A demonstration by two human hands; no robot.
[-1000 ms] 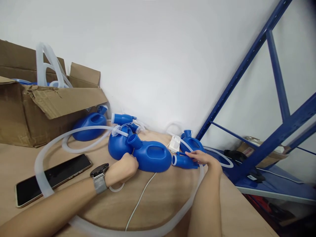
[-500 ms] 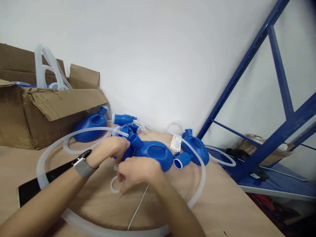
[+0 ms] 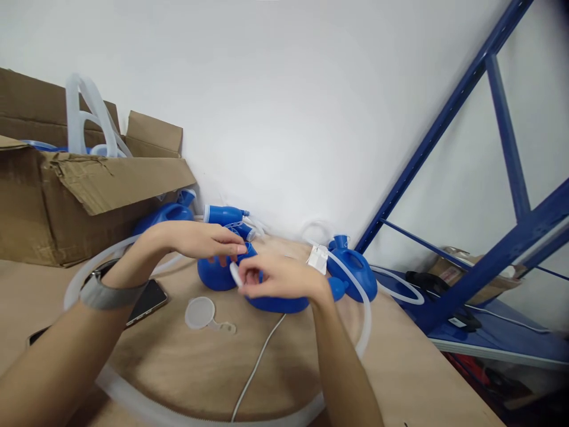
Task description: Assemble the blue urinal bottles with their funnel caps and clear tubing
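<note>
My right hand [image 3: 278, 276] pinches a small white ring [image 3: 236, 275], seen nearly edge-on, between thumb and fingers. My left hand [image 3: 207, 242] is beside it, palm down, with fingers stretched toward the ring and the neck of a blue plastic urinal bottle [image 3: 278, 305]. Whether the left fingertips touch that neck I cannot tell. The bottle lies on its side, mostly behind my right hand. Another blue bottle [image 3: 216, 276] shows under my left hand. On the table in front lies a translucent round lid [image 3: 200, 312] with a hooked strap.
A long translucent hose [image 3: 364, 320] loops around my forearms. Beside my left wrist lies a phone [image 3: 149, 301]. An open cardboard box [image 3: 89, 207] stands left. More blue bottles [image 3: 355, 273] sit near the wall, and a blue metal rack [image 3: 462, 296] stands right. A thin white cable [image 3: 258, 367] crosses the table.
My hands have risen from the table to the bottle's neck. The white ring that lay on the table is now in my right hand, and the lid lies on the table.
</note>
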